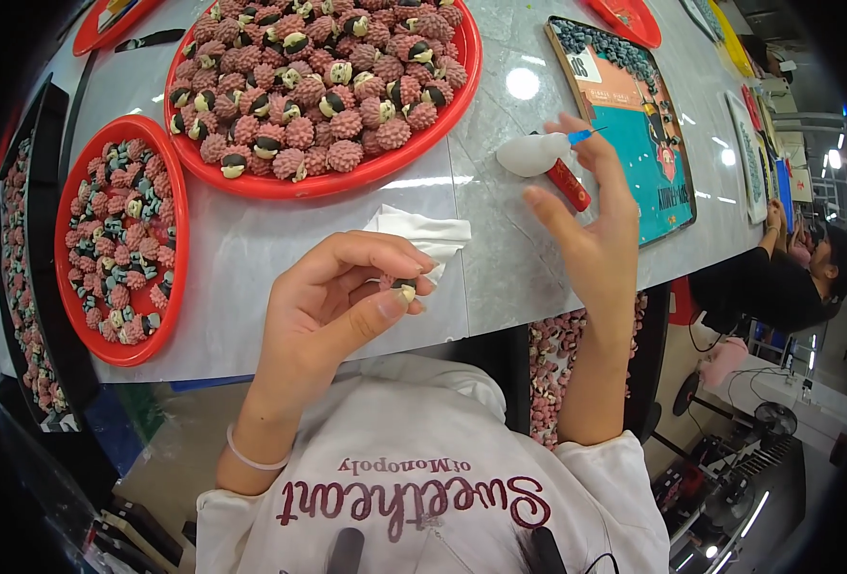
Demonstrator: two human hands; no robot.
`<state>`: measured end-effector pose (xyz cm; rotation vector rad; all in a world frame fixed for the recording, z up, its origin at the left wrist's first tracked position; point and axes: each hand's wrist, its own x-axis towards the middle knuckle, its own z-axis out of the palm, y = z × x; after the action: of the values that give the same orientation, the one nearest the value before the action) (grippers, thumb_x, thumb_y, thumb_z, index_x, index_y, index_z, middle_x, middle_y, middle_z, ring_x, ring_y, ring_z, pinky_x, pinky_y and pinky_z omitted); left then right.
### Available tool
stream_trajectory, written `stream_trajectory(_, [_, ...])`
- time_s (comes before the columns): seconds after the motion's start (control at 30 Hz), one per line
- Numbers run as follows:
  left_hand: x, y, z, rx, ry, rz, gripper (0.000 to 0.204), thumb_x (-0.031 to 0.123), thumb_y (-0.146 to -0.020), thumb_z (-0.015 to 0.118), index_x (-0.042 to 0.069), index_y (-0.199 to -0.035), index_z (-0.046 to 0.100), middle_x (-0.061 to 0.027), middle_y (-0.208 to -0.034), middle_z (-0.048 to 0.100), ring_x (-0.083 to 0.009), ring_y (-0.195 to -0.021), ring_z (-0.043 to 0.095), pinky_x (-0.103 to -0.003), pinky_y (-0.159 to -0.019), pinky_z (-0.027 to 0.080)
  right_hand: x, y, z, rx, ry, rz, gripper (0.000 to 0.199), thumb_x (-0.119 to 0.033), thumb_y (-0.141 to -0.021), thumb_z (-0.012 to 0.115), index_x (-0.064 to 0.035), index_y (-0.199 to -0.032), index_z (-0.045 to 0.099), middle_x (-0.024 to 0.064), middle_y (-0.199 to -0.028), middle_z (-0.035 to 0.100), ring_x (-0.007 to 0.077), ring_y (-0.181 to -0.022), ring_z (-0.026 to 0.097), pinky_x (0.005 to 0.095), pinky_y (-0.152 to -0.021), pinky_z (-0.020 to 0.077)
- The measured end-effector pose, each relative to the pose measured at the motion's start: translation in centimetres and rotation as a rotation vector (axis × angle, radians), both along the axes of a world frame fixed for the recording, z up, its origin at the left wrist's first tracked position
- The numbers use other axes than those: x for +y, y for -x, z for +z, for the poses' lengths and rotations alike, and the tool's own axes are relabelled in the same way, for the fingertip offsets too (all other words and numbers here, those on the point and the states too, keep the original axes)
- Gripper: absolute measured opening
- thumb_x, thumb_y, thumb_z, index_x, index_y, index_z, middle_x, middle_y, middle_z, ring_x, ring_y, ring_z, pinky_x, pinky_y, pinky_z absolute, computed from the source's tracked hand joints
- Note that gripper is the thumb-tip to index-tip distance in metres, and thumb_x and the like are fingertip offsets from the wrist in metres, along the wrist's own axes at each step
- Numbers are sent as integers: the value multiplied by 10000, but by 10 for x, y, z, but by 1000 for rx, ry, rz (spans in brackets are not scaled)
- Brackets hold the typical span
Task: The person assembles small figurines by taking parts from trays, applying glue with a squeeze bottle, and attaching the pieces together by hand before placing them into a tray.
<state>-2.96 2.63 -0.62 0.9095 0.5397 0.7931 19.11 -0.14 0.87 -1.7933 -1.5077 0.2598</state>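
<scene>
Left hand [328, 297]: fingers curled, thumb and fingertips together, clamped on one small piece [404, 287]; the piece is pink, black and cream, partly hidden by the fingers, and sits above the near edge of the grey table [500, 253]. Right hand [591, 215]: thumb and fingers apart, spread about a white squeeze bottle [530, 155] with a blue nozzle [578, 137] and thin tip; the nozzle overlaps the fingers, and whether any finger touches the bottle cannot be told. Red cylinder [569, 185]: one, beside the bottle, its far end hidden by it. White cloth [428, 228]: one, folded, on the table just beyond the left hand. Large red tray [375, 176]: one, round, heaped with ridged pink pieces, many bearing black and cream parts. Smaller red tray [180, 234]: one, at left, holding pink pieces among grey-blue ones. Teal and orange board [667, 210]: one, at right, small dark parts spread over its far end. Step in hand, as judged: the left hand steadies the piece while the right hand is at the bottle, either taking it up or letting it go. Next move, as judged: it calls for a steady left pinch and a right hand kept clear of the thin tip.
</scene>
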Motion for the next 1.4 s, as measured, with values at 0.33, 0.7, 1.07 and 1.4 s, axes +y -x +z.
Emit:
stream_trajectory(0.33, [1, 3, -2, -50, -12, -43, 177, 12, -810, 564, -14, -982, 532, -122, -1015, 542, -170, -896, 559, -283, -771, 470, 4, 18, -5, 683, -53, 65, 266, -124, -825, 598, 47, -1011, 516, 142, -918, 615, 156, -867, 579, 266, -783, 441])
stream_trajectory(0.7, [1, 1, -1, -18, 0, -19, 174, 59, -803, 587, -1, -955, 524, -126, -988, 541, -175, -868, 562, -279, -737, 476, -5, 25, -10, 743, -38, 80, 304, -169, -824, 603, 72, -988, 517, 129, -822, 609, 202, -766, 626, 241, -581, 464])
stream_trajectory(1.07, [2, 2, -3, -49, -17, -42, 168, 22, -814, 566, -13, -975, 531, -123, -1005, 544, -171, -893, 559, -282, -769, 474, -7, 26, -15, 793, -10, 110, 297, -160, -808, 623, 70, -969, 524, 118, -852, 595, 200, -753, 624, 247, -572, 470])
stream_trajectory(1.4, [0, -1, 1, -13, -14, -12, 174, 66, -803, 592, -3, -948, 526, -129, -981, 542, -180, -862, 563, -279, -729, 474, -9, 25, -14, 791, -2, 97, 289, -155, -804, 627, 65, -963, 526, 108, -852, 589, 198, -756, 622, 246, -580, 476])
